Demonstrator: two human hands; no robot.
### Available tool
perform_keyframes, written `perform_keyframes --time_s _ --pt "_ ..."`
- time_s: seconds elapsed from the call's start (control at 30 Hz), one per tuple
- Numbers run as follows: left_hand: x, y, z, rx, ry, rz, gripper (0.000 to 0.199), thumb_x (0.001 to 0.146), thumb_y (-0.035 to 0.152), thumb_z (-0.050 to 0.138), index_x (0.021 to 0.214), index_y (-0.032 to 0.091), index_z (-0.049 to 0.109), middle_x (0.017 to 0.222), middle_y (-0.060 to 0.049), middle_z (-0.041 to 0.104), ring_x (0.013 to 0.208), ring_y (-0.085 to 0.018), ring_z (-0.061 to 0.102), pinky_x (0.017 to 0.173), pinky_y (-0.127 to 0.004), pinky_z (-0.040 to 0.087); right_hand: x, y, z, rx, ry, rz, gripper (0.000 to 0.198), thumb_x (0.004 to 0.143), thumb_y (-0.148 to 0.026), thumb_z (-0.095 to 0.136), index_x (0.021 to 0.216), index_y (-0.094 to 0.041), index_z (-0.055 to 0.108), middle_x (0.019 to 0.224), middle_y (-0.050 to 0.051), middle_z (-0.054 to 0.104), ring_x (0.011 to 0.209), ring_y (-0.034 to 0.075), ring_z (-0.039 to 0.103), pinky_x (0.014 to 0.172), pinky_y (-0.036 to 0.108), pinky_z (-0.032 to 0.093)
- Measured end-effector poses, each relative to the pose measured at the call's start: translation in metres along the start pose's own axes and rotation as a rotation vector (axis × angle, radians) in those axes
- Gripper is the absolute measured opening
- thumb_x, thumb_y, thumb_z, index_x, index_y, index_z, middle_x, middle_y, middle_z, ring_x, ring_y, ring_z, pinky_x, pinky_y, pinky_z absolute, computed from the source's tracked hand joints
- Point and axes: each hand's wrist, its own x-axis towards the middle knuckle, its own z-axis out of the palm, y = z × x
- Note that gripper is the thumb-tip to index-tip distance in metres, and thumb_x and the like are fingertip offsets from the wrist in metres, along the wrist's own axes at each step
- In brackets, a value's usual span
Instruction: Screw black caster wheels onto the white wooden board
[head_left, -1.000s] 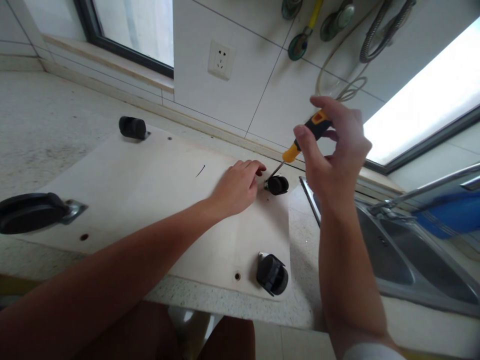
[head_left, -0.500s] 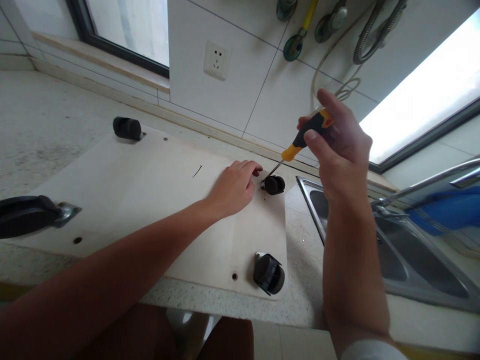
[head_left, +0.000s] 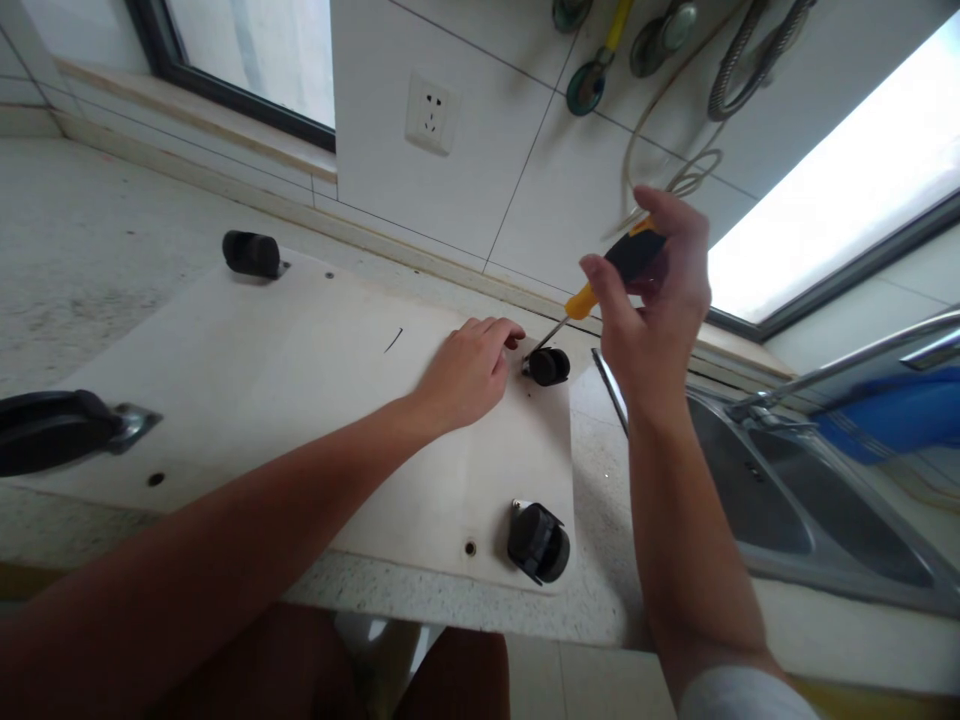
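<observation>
A white board (head_left: 315,400) lies on the counter with a black caster wheel at each corner. My right hand (head_left: 649,290) is wrapped around the black and yellow handle of a screwdriver (head_left: 579,302). Its shaft slants down to the mounting plate of the far right caster (head_left: 550,366). Flat on the board just left of that caster rests my left hand (head_left: 472,370), its fingertips bent near the plate and nothing seen in it. The near right caster (head_left: 538,543) stands on a metal plate beside a hole in the board.
Two more casters, one at the far left (head_left: 251,254) and one at the near left (head_left: 56,432), rise from the board. A steel sink (head_left: 814,520) with a tap (head_left: 847,375) is at the right. Behind are a tiled wall with a socket (head_left: 430,114) and pipes.
My right hand has shifted left and turned around the screwdriver handle, with the thumb now further left. The screwdriver tip stays at the caster plate. My left hand has not moved.
</observation>
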Motion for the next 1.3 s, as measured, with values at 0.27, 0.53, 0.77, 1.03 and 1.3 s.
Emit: perform_keyframes --time_s 0.27,0.53,0.77,1.03,1.3 --pt "0.0 -0.001 0.0 0.013 0.002 0.005 0.04 0.102 0.0 0.051 0.132 0.018 0.071 0.133 -0.01 0.082 0.124 -0.03 0.07 0.115 -0.049 0.057 0.004 -0.003 -0.003 0.147 -0.132 -0.005 0.048 0.11 -0.042 0.07 0.158 -0.044 0.064 0.134 0.004 0.08 0.113 0.022 0.078 0.098 0.042 0.068" --pt "0.0 -0.001 0.0 0.012 0.01 -0.002 0.042 0.1 -0.001 0.052 0.132 0.018 0.072 0.13 -0.01 0.083 0.12 -0.03 0.071 0.111 -0.049 0.058 -0.002 -0.021 0.002 -0.183 0.138 -0.159 0.03 0.103 -0.04 0.085 0.132 -0.034 0.077 0.124 0.005 0.076 0.101 0.023 0.073 0.081 0.04 0.062" --pt "0.0 -0.002 0.0 0.016 0.013 0.006 0.04 0.101 -0.001 0.052 0.13 0.02 0.071 0.131 -0.009 0.083 0.121 -0.03 0.071 0.111 -0.049 0.058 0.004 0.005 -0.001 0.035 0.125 -0.101 0.03 0.105 -0.038 0.079 0.136 -0.04 0.075 0.122 0.003 0.079 0.103 0.023 0.077 0.079 0.038 0.063" --pt "0.0 -0.002 0.001 0.028 0.016 0.0 0.04 0.102 0.001 0.052 0.13 0.021 0.071 0.132 -0.008 0.082 0.122 -0.029 0.07 0.111 -0.047 0.057 0.007 0.012 -0.002 0.238 -0.014 -0.033 0.036 0.104 -0.041 0.077 0.14 -0.043 0.073 0.122 0.001 0.081 0.113 0.025 0.078 0.086 0.041 0.064" --pt "0.0 -0.002 0.001 0.024 0.01 -0.001 0.039 0.101 0.001 0.052 0.129 0.022 0.07 0.132 -0.008 0.082 0.122 -0.029 0.07 0.112 -0.048 0.058 0.005 0.001 -0.002 0.082 0.148 -0.006 0.033 0.094 -0.032 0.089 0.123 -0.034 0.074 0.113 0.002 0.077 0.098 0.022 0.074 0.082 0.039 0.058"
